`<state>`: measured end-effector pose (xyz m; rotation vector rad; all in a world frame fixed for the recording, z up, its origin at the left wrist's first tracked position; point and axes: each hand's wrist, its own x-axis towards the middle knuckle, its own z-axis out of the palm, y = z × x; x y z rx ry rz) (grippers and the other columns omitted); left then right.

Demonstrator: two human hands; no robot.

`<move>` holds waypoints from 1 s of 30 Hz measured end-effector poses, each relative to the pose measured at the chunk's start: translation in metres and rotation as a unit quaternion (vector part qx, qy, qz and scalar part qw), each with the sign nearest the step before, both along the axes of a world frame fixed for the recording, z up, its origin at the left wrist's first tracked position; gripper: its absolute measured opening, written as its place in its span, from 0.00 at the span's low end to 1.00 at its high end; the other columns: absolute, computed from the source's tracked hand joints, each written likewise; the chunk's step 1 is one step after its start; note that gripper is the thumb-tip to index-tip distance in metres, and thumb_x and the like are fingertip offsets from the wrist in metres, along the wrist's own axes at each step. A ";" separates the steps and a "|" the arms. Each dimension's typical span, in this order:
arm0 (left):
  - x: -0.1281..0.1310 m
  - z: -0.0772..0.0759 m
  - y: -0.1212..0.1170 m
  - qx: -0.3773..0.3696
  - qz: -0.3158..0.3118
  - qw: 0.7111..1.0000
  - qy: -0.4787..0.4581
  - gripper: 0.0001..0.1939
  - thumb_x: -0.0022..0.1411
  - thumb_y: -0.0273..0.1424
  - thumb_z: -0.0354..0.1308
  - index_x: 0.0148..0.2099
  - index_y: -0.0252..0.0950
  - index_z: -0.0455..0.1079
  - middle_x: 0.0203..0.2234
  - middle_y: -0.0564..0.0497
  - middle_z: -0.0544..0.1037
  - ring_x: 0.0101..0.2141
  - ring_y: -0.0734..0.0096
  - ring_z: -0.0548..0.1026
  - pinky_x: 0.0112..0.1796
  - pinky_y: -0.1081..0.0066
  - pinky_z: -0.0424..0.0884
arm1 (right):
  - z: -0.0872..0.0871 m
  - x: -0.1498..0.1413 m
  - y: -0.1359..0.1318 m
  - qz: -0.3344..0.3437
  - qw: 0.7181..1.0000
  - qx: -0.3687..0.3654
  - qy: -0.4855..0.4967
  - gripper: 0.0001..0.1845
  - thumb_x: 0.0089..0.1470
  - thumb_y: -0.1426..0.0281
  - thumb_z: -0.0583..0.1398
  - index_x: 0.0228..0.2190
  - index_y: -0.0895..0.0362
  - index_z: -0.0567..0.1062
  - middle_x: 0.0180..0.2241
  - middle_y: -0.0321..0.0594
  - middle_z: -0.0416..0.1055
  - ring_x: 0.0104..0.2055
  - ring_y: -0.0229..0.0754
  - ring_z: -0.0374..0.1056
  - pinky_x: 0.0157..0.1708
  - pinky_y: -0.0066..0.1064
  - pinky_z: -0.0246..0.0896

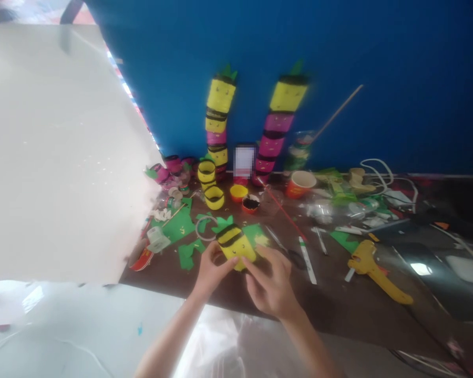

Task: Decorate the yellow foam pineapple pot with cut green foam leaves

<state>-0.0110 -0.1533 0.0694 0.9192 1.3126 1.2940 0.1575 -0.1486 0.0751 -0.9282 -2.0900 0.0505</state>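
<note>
Between my hands, over the front of the dark table, is a yellow painted cup (239, 249) with black bands, small dark eye dots and green paper leaves (223, 223) at its top. My left hand (213, 265) grips its left side, the thumb on the front face. My right hand (271, 275) has its thumb and fingers against the cup's right and lower side. Just behind it lies a green paper piece (254, 234) with a pale yellow scrap. To the left are cut green sheets (180, 226) and a roll of tape (206, 229).
Yellow and pink cup stacks (216, 123) (274, 142) stand by the blue wall. Small paint cups (250, 203), a red paper cup (301, 184) and a phone-like screen (244, 160) are at the back. A white marker (307, 262) and a yellow glue gun (378, 273) lie right.
</note>
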 end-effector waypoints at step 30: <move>0.000 0.001 -0.002 0.021 -0.018 0.999 0.024 0.23 0.46 0.35 0.66 0.45 0.35 0.68 0.42 0.44 0.76 0.43 0.61 0.74 0.44 0.66 0.68 | 0.004 0.000 -0.002 0.007 0.999 0.024 0.028 0.20 0.46 0.73 0.57 0.44 0.56 0.71 0.52 0.49 0.58 0.49 0.54 0.59 0.44 0.48 0.57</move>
